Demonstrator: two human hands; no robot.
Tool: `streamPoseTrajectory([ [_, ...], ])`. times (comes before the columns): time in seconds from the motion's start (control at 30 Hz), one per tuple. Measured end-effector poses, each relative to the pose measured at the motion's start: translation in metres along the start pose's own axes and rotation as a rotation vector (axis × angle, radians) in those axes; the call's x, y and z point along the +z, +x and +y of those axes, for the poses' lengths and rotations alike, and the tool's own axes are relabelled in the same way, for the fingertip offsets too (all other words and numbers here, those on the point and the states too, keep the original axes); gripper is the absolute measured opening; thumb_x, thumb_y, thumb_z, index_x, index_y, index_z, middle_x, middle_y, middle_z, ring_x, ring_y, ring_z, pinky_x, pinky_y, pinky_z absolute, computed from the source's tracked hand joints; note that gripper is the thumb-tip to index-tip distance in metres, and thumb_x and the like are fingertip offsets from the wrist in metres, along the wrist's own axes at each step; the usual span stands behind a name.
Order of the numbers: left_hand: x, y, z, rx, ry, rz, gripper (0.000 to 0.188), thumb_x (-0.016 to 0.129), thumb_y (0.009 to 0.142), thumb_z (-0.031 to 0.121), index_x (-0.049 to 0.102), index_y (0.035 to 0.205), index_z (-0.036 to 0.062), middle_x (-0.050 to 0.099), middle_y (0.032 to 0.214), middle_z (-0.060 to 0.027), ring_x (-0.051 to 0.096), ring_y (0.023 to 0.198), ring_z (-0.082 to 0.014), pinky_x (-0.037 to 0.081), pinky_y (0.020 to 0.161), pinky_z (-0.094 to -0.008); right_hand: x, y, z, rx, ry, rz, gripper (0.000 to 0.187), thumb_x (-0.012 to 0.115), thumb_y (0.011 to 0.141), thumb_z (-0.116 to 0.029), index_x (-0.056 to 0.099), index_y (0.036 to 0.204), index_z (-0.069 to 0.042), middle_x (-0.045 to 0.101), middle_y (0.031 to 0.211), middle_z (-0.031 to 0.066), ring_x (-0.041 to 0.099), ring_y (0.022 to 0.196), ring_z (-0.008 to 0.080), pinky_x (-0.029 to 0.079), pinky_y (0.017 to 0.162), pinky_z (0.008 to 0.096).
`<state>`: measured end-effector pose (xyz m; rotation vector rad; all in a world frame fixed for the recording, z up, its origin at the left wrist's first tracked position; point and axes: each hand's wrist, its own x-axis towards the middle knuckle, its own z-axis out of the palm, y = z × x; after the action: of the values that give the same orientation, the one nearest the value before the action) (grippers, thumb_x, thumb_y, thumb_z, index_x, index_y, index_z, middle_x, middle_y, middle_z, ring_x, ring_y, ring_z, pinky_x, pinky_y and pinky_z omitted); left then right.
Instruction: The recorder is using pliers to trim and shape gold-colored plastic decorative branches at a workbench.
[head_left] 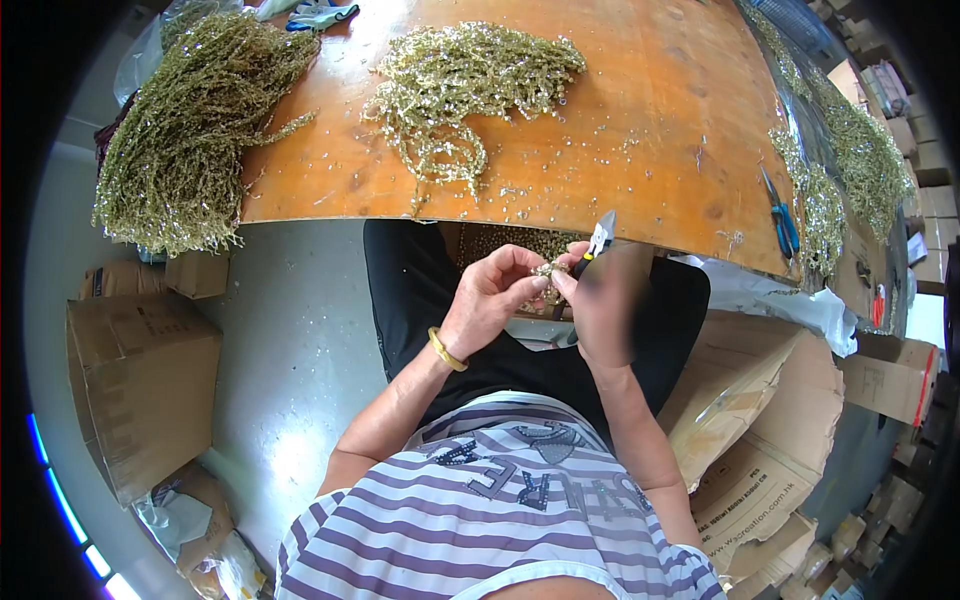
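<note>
Close together in front of my lap, both hands work at a gold beaded strand [548, 270]. My left hand [492, 300], with a yellow bangle at its wrist, is closed in a pinch on the strand between thumb and fingertips. My right hand [608, 305] is closed too, its thumb against the same strand. It also holds a pair of cutting pliers [602, 234], with the metal jaws pointing up past the table edge. Part of the right hand is blurred, and the plier handles are mostly hidden by it. More gold beads [515, 241] lie in a container below the hands.
On the wooden table [660, 90] lie a pile of gold strands [480, 80], a larger heap [190, 130] hanging over the left edge and blue-handled pliers [782, 225]. Loose beads are scattered about. Cardboard boxes [150, 380] stand left; an opened carton [770, 440] is at right.
</note>
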<state>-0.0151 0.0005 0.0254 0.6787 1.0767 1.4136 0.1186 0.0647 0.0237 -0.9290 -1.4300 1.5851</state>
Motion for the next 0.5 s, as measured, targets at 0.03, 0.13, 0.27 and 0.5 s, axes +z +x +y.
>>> streamPoseTrajectory([
  [0.03,-0.002,0.001,0.002,-0.005,-0.012,-0.014,0.014,0.055,0.085,0.006,0.053,0.098,-0.0014,0.057,0.084,-0.0027,0.055,0.073,-0.0072,0.047,0.065,-0.0197,-0.003,0.001,0.0,0.177,0.241,-0.02,0.024,0.058,0.08,-0.003,0.05,0.102,-0.005,0.055,0.087,0.0024,0.053,0.08,0.0096,0.045,0.072,0.0245],
  [0.13,-0.005,0.004,0.005,-0.076,-0.049,-0.021,0.016,0.053,0.086,0.008,0.053,0.099,-0.0014,0.057,0.083,-0.0026,0.053,0.07,-0.0065,0.046,0.062,-0.019,-0.011,0.005,0.001,0.396,0.551,-0.071,0.031,0.057,0.08,-0.003,0.048,0.11,-0.006,0.057,0.093,0.006,0.056,0.087,0.0162,0.046,0.079,0.0314],
  [0.27,-0.008,0.003,0.005,-0.155,-0.158,-0.027,0.016,0.053,0.086,0.01,0.054,0.1,-0.0002,0.057,0.084,-0.0023,0.052,0.068,-0.0053,0.042,0.058,-0.0175,-0.01,0.005,-0.005,0.478,0.668,-0.076,0.028,0.057,0.081,-0.001,0.049,0.108,-0.005,0.059,0.09,0.0063,0.058,0.082,0.014,0.047,0.076,0.0292],
  [0.5,0.003,-0.001,0.013,-0.014,-0.097,-0.001,0.016,0.056,0.084,0.007,0.054,0.099,0.0009,0.057,0.084,-0.0015,0.051,0.07,-0.0041,0.041,0.058,-0.0171,-0.011,0.005,-0.005,0.493,0.683,-0.076,0.027,0.057,0.081,-0.002,0.051,0.107,-0.005,0.059,0.091,0.0061,0.057,0.083,0.0138,0.046,0.078,0.0291],
])
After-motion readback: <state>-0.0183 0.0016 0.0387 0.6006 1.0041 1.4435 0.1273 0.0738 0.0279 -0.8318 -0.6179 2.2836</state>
